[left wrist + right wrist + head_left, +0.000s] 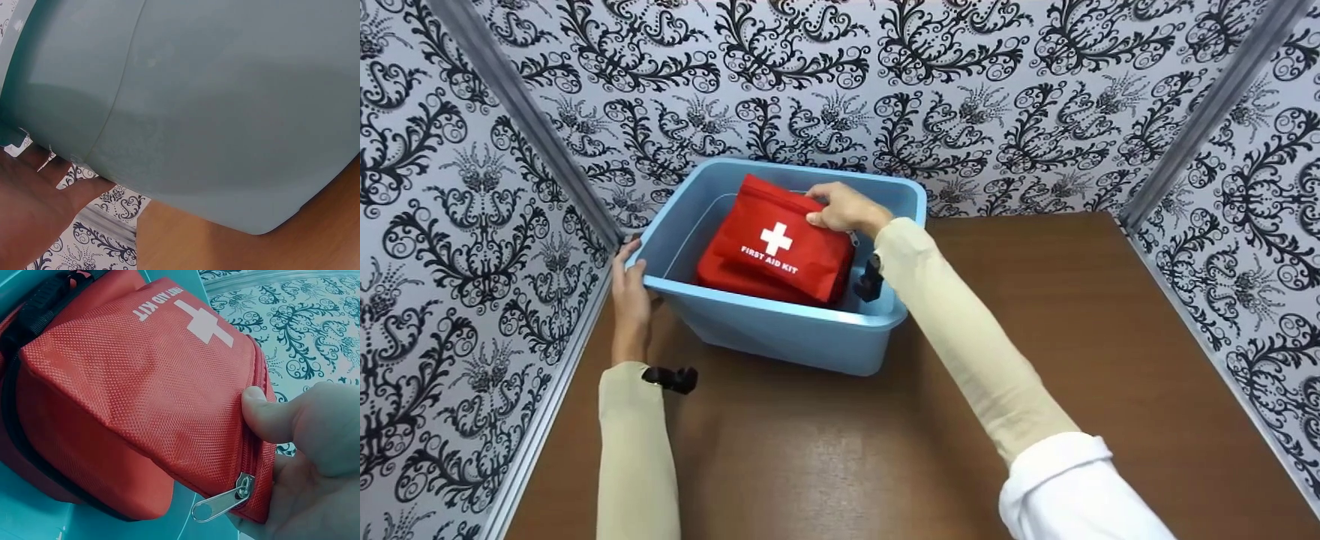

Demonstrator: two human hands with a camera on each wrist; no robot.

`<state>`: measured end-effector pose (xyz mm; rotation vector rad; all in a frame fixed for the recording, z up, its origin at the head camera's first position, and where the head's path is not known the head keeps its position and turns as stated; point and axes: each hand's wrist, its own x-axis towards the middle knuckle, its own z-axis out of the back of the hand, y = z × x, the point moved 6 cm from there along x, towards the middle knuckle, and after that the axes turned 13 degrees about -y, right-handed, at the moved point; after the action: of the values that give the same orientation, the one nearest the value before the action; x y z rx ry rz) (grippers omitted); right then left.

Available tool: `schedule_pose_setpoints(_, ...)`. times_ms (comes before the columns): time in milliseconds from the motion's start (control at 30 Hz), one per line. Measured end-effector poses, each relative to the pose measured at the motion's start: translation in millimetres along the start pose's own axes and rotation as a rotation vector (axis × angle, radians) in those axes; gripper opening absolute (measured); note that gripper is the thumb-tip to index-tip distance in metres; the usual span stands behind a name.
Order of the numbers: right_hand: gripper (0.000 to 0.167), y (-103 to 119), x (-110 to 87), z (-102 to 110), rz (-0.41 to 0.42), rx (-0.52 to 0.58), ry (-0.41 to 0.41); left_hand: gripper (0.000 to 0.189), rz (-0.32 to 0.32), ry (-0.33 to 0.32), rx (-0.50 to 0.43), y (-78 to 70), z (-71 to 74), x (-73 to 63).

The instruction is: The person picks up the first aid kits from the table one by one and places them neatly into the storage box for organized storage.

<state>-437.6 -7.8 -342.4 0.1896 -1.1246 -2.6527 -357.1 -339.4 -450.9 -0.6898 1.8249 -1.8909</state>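
Observation:
In the head view my right hand (846, 208) pinches the edge of a flat red first aid pouch (810, 244) with a white cross and lettering. In the right wrist view my thumb (264, 413) presses beside the zipper, whose metal pull (216, 505) hangs at the corner. Below the pouch, a bulkier red bag (95, 439) with black trim and a black strap lies in a light blue plastic tub (780, 306). My left hand (631, 292) grips the tub's left rim. The left wrist view shows that hand (39, 208) at the tub's outer wall.
The tub stands on a brown wooden tabletop (1057, 322), near the back wall. Patterned white and black panels (840, 82) surround the table at the back and both sides, with grey metal corner posts (532, 124). Each wrist wears a small black camera (671, 379).

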Motion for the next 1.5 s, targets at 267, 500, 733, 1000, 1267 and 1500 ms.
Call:
schedule_pose_setpoints(267, 0.067, 0, 4.8, -16, -0.01, -0.017, 0.056, 0.051, -0.044, -0.008, 0.036, -1.6, 2.1, -0.9)
schedule_pose_setpoints(500, 0.079, -4, 10.3, -20, 0.014, -0.1, -0.049, 0.05, -0.041, -0.008, 0.026, -2.2, 1.9, 0.9)
schedule_pose_setpoints(733, 0.068, -10, 15.3, -22, 0.049, -0.208, -0.167, 0.05, -0.058, 0.0, 0.036, -3.9, 2.6, -0.8)
schedule_pose_setpoints(1000, 0.069, -19, 15.3, -30, 0.035, -0.186, -0.158, 0.049, -0.011, 0.003, 0.001, -2.4, 1.5, -2.3)
schedule_pose_setpoints(1267, 0.064, -26, 16.1, -39, 0.053, -0.159, -0.124, 0.048, -0.035, -0.011, 0.012, -2.8, -0.3, -2.4)
schedule_pose_setpoints(1500, 0.061, -27, 16.7, -33, 0.048, -0.156, -0.075, 0.05, -0.089, -0.031, 0.084, -7.6, 2.5, -0.7)
